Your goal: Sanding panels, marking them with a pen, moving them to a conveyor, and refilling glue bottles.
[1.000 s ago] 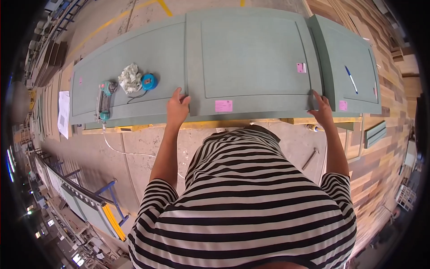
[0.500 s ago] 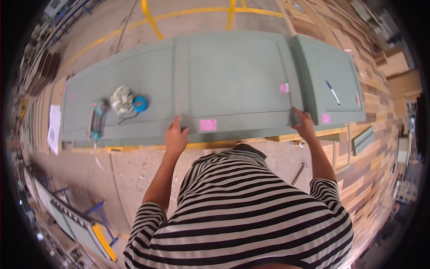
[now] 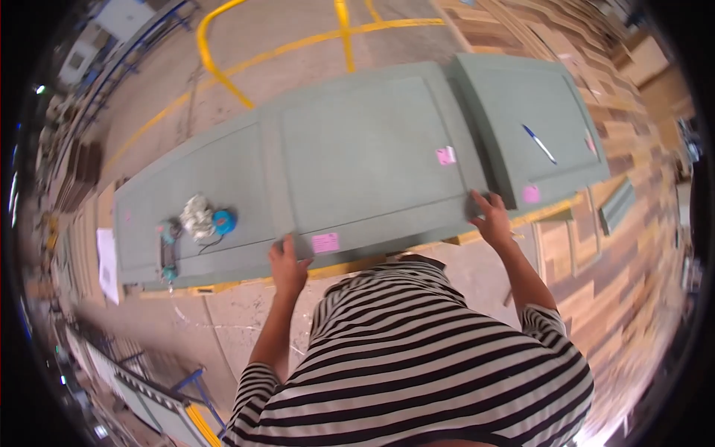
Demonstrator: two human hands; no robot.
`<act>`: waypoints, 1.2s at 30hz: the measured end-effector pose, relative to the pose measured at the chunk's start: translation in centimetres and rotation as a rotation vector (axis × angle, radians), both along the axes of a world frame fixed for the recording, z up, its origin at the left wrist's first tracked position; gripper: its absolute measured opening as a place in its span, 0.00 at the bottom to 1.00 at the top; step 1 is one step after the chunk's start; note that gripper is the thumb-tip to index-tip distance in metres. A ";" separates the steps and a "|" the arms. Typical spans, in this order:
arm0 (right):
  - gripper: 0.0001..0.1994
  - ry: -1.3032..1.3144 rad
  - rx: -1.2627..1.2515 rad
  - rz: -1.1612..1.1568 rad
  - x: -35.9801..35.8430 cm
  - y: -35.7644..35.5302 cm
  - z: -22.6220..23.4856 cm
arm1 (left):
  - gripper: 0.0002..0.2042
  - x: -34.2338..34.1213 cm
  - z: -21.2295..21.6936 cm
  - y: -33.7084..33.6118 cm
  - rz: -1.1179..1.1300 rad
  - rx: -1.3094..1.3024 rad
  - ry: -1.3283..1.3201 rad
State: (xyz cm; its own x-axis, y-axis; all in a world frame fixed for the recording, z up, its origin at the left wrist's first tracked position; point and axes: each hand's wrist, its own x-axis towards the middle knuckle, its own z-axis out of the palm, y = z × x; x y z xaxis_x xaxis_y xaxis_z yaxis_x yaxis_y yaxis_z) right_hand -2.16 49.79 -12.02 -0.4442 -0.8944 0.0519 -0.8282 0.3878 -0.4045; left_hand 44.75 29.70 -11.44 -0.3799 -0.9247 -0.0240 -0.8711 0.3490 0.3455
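Note:
A long grey-green framed panel (image 3: 357, 134) lies flat in front of me, crossing much of the view. My left hand (image 3: 288, 268) is at its near edge, just left of a pink label (image 3: 325, 243), fingertips on top and thumb apart. My right hand (image 3: 490, 218) grips the same edge near the right corner, fingers curled over the top. The undersides of both grips are hidden. Beside the corner sits a shorter green panelled piece (image 3: 532, 112), standing higher, with a pen (image 3: 538, 144) on it.
On the panel's left part lie a teal power tool (image 3: 168, 249), a crumpled pale cloth (image 3: 198, 217) and a blue round object (image 3: 223, 221). A white sheet (image 3: 107, 264) is at the left end. Yellow rails (image 3: 216, 71) stand beyond; wood-patterned flooring (image 3: 625, 290) spreads right.
The view has turned, so the panel appears tilted, its left end lower in the picture. Both hands stay at the near edge, in about the same places on it.

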 end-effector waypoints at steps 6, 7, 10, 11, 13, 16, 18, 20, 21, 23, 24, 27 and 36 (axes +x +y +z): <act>0.40 -0.070 -0.021 0.126 -0.6 -0.2 0.0 | 0.37 0.6 -0.5 1.3 0.073 -0.013 0.109; 0.40 -0.115 0.029 0.117 -0.3 -0.3 1.0 | 0.37 0.4 -0.6 1.4 0.081 -0.014 0.103; 0.34 -0.209 0.114 -0.003 0.6 -1.4 3.4 | 0.37 0.6 -0.1 1.7 0.160 -0.032 0.084; 0.34 -0.166 0.096 -0.055 0.0 -1.5 2.3 | 0.37 0.5 -0.1 1.8 0.136 -0.069 0.087; 0.34 -0.117 0.065 -0.078 -2.1 -2.1 0.2 | 0.37 0.4 -0.1 2.1 0.141 -0.119 0.094; 0.39 -0.029 0.132 -0.084 -3.0 -3.4 -1.7 | 0.37 0.9 0.0 1.6 0.140 -0.078 0.098; 0.43 0.056 0.146 -0.132 -3.2 -3.9 -1.6 | 0.36 0.6 0.0 1.4 0.100 -0.075 0.065; 0.44 0.079 0.201 -0.147 -2.9 -4.8 -1.4 | 0.35 0.8 0.6 1.2 0.113 -0.090 0.062; 0.44 0.082 0.258 -0.192 -2.8 -5.1 -1.3 | 0.35 0.7 1.0 1.1 0.114 -0.099 0.056; 0.44 0.077 0.282 -0.256 -3.2 -4.9 -1.5 | 0.35 0.3 0.5 1.3 0.112 -0.091 0.045; 0.43 0.083 0.279 -0.284 -2.6 -5.0 -1.1 | 0.34 0.5 0.0 1.4 0.117 -0.076 0.044; 0.45 0.010 0.266 -0.359 -0.1 -6.4 2.0 | 0.39 0.8 -1.6 1.6 0.120 -0.016 -0.019; 0.38 0.062 0.089 -0.419 -2.0 -8.4 -2.1 | 0.38 -0.1 1.0 2.0 0.086 -0.011 -0.026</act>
State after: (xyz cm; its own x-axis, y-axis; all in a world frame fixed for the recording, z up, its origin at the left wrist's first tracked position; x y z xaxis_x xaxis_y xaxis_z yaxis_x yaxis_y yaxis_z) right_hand -4.19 41.42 -14.12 -0.7684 -0.6396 0.0204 -0.6134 0.7271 -0.3084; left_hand 44.64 31.72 -10.45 -0.2987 -0.9541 -0.0227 -0.9066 0.2763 0.3190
